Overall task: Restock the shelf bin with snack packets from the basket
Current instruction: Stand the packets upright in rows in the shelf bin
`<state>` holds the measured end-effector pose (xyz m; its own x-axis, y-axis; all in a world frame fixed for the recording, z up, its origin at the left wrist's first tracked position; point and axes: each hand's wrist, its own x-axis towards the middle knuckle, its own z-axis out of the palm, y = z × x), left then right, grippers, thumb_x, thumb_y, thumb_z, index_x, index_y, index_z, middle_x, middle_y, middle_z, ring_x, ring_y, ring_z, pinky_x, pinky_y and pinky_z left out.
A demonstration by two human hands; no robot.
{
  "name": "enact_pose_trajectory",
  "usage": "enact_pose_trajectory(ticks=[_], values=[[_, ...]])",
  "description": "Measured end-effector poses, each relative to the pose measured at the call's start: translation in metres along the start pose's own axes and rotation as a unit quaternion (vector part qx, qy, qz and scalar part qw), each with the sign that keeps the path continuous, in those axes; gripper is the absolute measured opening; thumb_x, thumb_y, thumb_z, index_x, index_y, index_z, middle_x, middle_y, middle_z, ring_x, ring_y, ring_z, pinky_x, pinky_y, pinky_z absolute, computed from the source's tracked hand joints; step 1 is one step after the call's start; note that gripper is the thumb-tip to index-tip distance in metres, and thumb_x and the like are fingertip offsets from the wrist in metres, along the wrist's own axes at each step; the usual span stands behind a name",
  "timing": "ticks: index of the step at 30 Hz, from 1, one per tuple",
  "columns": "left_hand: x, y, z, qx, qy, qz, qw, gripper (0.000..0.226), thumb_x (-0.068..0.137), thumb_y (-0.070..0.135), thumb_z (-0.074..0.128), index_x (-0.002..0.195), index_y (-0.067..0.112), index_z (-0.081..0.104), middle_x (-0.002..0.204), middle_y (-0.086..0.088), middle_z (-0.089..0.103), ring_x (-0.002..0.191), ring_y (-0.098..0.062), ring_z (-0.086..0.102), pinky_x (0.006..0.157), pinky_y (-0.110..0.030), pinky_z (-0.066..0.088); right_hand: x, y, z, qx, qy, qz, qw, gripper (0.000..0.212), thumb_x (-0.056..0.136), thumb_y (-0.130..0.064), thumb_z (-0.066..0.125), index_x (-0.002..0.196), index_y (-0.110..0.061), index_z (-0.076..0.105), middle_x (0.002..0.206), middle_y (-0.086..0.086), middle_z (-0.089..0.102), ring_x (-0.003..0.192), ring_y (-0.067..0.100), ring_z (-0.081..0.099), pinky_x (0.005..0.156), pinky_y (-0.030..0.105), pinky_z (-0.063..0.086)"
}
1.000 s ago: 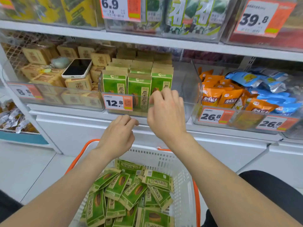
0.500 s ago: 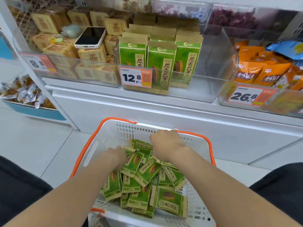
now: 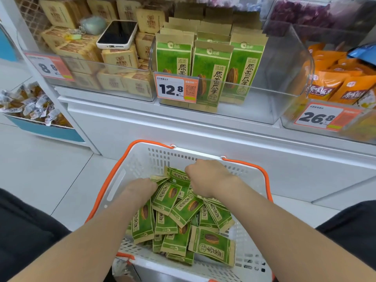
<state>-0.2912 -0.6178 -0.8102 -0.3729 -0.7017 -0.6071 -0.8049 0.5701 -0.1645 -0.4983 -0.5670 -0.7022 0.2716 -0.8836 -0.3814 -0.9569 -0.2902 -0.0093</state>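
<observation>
1 head camera looks forward and down, near basket (image 3: 138,165), facing shelf bin (image 3: 284,82).

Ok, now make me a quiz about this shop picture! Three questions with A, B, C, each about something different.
1. What colour are the handles of the basket?
A) blue B) orange C) black

2. Where does the phone lie?
A) in the basket B) on the brown packets C) on the floor

3. What are the left hand and the right hand doing?
A) waving B) holding the phone C) reaching into the green packets in the basket

Answers:
1 B, the handles along the white basket are orange.
2 B, the phone rests on top of the brown packets on the shelf.
3 C, both hands are down among the green packets.
</observation>
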Motion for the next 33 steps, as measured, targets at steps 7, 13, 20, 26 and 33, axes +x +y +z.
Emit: enact_pose_trajectory(ticks=[7, 13, 20, 26, 33], values=[[-0.008, -0.002, -0.009, -0.013, 0.076, -0.039, 0.996, 0.024, 0.103, 0.004, 0.053, 0.121, 0.017, 0.062, 0.108, -0.005, 0.064, 0.098, -0.024, 0.066, 0.08, -0.031, 0.05, -0.011, 0.003, -0.004, 0.007, -0.008, 0.005, 1.0, 0.022, 0.098, -0.011, 0.051, 0.115, -0.016, 0.063, 0.098, 0.005, 0.059, 0.083, 0.029, 0.057, 0.071, 0.038, 0.051], [-0.019, 0.015, -0.051, -0.108, 0.163, -0.05, 0.979, 0.021, 0.094, 0.009, 0.061, 0.11, 0.021, 0.068, 0.108, -0.004, 0.064, 0.094, -0.025, 0.066, 0.088, -0.041, 0.06, -0.023, 0.007, -0.006, 0.012, -0.022, 0.017, 1.0, 0.023, 0.098, -0.009, 0.057, 0.119, -0.015, 0.065, 0.11, 0.008, 0.063, 0.094, 0.031, 0.066, 0.082, 0.045, 0.06], [-0.028, 0.027, -0.102, -0.546, 0.134, -0.073, 0.823, 0.015, 0.096, 0.006, 0.059, 0.094, 0.005, 0.074, 0.071, -0.01, 0.066, 0.057, -0.029, 0.067, 0.06, -0.037, 0.061, -0.038, 0.027, -0.002, 0.114, -0.045, 0.027, 0.992, 0.077, 0.086, -0.043, 0.081, 0.15, -0.02, 0.045, 0.137, 0.008, 0.063, 0.121, 0.031, 0.063, 0.098, 0.048, 0.056], [-0.048, 0.042, -0.149, -0.82, 0.124, -0.017, 0.559, 0.026, 0.104, 0.011, 0.047, 0.103, -0.005, 0.067, 0.058, -0.005, 0.043, 0.042, -0.016, 0.032, 0.051, -0.031, 0.054, -0.049, 0.036, -0.017, 0.306, 0.208, 0.057, 0.927, 0.02, 0.102, -0.043, 0.063, 0.109, -0.025, 0.057, 0.084, 0.0, 0.067, 0.08, 0.024, 0.065, 0.066, 0.039, 0.05], [-0.071, 0.07, -0.189, -0.646, 0.406, 0.121, 0.635, 0.046, 0.111, 0.052, 0.039, 0.096, 0.018, 0.067, 0.073, 0.005, 0.065, 0.065, -0.015, 0.058, 0.059, -0.038, 0.045, -0.068, 0.04, -0.057, 0.48, 0.41, 0.085, 0.771, 0.032, 0.112, -0.039, 0.041, 0.098, -0.019, 0.061, 0.078, 0.001, 0.068, 0.071, 0.016, 0.061, 0.069, 0.038, 0.048]])
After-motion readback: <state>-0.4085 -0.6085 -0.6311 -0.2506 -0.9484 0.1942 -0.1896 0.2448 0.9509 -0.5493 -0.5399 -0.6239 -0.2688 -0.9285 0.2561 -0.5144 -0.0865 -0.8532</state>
